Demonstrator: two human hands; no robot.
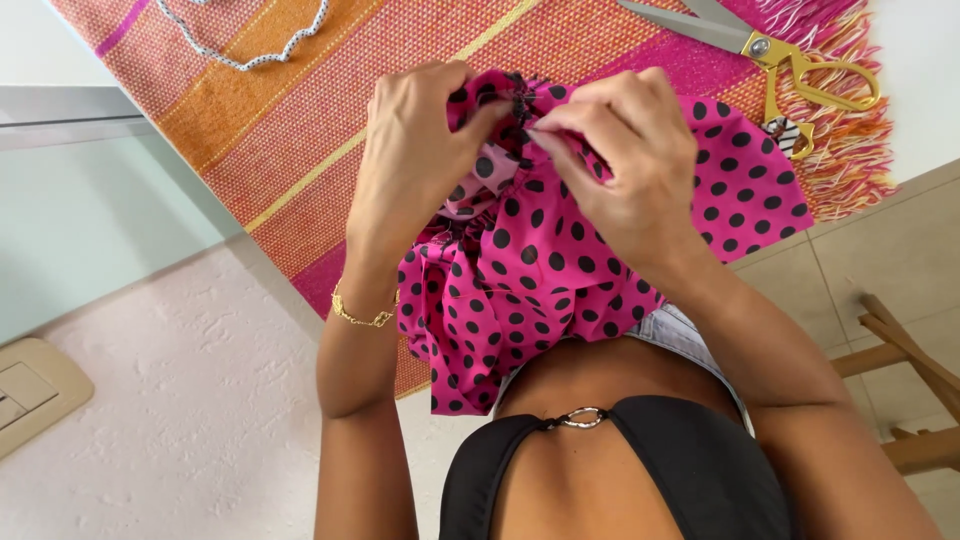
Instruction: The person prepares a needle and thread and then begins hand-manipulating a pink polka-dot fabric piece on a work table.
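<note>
A pink fabric piece with black polka dots (540,270) hangs bunched from both my hands over the edge of the table. My left hand (415,150) pinches its gathered top edge from the left. My right hand (625,150) pinches the same gathered edge from the right, fingertips close to the left hand's. Whether a needle or pin is between the fingers I cannot tell. A gold bracelet (362,316) sits on my left wrist.
An orange and pink woven mat (300,110) with a fringe covers the table. Gold-handled scissors (790,55) lie at the top right. A dotted white cord (250,50) lies at the top left. A wooden chair frame (900,370) stands at the right on the tiled floor.
</note>
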